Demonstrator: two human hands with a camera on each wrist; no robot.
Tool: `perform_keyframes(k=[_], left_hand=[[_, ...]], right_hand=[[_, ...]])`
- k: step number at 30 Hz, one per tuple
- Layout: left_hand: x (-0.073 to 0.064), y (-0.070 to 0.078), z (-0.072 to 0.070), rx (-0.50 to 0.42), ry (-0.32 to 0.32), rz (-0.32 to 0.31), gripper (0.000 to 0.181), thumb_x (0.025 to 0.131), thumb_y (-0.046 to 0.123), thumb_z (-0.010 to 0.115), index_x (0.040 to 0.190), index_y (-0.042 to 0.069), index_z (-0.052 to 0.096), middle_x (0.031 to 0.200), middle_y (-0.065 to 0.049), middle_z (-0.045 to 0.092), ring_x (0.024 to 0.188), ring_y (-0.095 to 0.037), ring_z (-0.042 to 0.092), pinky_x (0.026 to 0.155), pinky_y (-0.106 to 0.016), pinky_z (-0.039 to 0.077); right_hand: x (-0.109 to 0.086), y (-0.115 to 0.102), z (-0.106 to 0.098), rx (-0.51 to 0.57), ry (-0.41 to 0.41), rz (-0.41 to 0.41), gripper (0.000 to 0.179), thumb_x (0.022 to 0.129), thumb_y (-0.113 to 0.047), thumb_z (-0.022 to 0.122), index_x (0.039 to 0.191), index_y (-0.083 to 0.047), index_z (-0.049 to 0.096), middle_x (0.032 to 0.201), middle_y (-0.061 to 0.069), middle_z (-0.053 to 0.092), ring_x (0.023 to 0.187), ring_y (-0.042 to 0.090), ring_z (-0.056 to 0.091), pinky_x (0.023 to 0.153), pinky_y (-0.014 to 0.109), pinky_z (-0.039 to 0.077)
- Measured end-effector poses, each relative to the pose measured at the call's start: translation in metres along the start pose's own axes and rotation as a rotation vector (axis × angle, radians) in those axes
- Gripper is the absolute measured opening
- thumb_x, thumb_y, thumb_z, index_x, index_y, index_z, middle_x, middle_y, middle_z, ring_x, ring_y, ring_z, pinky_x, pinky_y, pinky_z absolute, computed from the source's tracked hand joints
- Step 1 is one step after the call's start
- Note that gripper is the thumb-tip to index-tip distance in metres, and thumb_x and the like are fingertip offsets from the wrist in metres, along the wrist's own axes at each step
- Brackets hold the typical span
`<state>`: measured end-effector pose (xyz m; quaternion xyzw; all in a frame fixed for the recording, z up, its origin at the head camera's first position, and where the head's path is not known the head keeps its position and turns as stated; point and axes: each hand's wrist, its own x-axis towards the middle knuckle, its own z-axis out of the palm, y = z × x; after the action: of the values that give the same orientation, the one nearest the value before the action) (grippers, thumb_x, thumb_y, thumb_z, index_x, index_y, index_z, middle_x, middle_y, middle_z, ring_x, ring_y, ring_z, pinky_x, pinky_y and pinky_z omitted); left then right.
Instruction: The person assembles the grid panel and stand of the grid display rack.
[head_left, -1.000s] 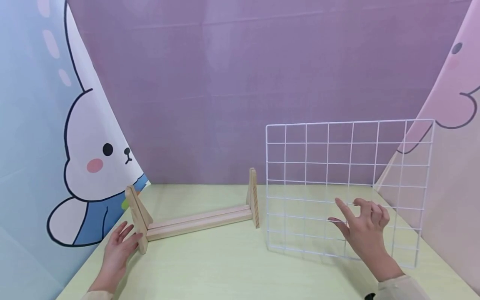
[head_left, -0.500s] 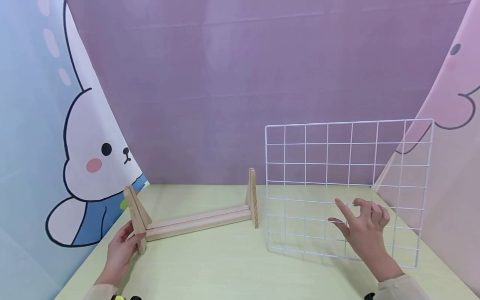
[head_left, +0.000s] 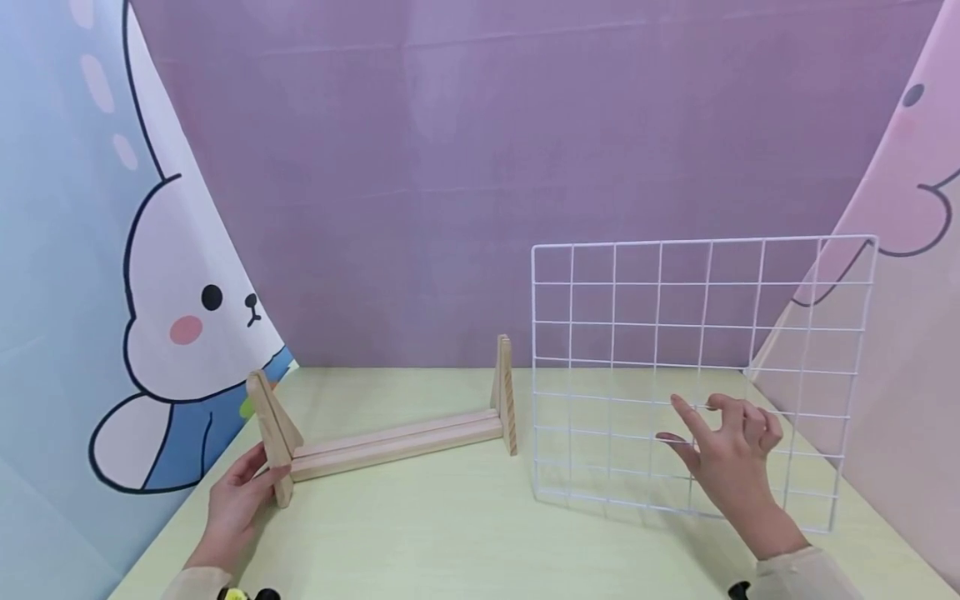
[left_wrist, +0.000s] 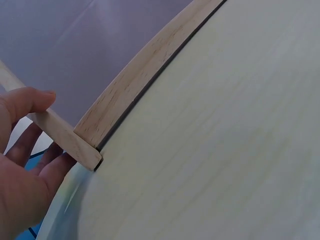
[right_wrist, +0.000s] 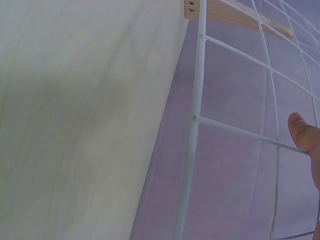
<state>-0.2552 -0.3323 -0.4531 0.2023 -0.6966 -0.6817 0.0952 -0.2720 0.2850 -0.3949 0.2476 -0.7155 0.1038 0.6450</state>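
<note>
A pale wooden stand (head_left: 397, 446) with two upright ends joined by a grooved crossbar sits on the table at left. My left hand (head_left: 234, 500) holds its near left upright low down, thumb in front and fingers behind. The left wrist view shows that upright (left_wrist: 65, 135) between thumb and fingers. To the right, a white wire grid panel (head_left: 657, 324) stands upright, slightly tilted. My right hand (head_left: 735, 462) grips its wires right of the middle, in the lower half. In the right wrist view the thumb (right_wrist: 302, 132) lies at a wire; the other fingers are mostly hidden.
The light green-yellow table (head_left: 420, 533) runs back to a purple cloth backdrop (head_left: 450, 183). Printed cloth walls stand close on both sides, a rabbit picture (head_left: 187, 275) at left. The stand's right upright (head_left: 504, 396) is near the panel's left edge.
My left hand has moved slightly right and closed its fingers onto the stand's left upright. The wire grid panel, with my right hand on it, has barely shifted.
</note>
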Motion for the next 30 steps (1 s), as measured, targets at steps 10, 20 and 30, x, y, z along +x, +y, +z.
perform_keyframes(k=[10,20,30], left_hand=[[0.0,-0.003,-0.001,-0.013,-0.001,0.015,0.081,0.089,0.008,0.074,0.157,0.012,0.03,0.159,-0.012,0.029,0.127,-0.01,0.046,0.077,-0.009,0.049],[0.0,-0.004,0.009,-0.021,-0.021,0.033,0.079,0.09,0.001,0.069,0.157,0.01,0.028,0.159,-0.013,0.029,0.137,-0.022,0.041,0.081,-0.011,0.05],[-0.002,-0.003,0.021,-0.043,-0.051,0.03,0.079,0.089,0.003,0.071,0.156,0.01,0.029,0.159,-0.012,0.029,0.123,-0.007,0.051,0.084,-0.013,0.051]], right_hand=[[0.003,-0.002,0.004,0.024,0.018,0.002,0.051,0.096,-0.058,0.049,0.104,-0.011,0.07,0.094,0.027,0.047,0.085,0.043,0.028,0.075,0.066,0.016],[0.009,-0.002,0.008,0.041,0.038,-0.004,0.051,0.096,-0.057,0.051,0.103,-0.011,0.071,0.093,0.027,0.048,0.084,0.042,0.028,0.075,0.066,0.017],[0.011,0.0,0.011,0.044,0.039,0.001,0.052,0.095,-0.058,0.052,0.103,-0.01,0.07,0.093,0.029,0.049,0.084,0.043,0.029,0.076,0.067,0.017]])
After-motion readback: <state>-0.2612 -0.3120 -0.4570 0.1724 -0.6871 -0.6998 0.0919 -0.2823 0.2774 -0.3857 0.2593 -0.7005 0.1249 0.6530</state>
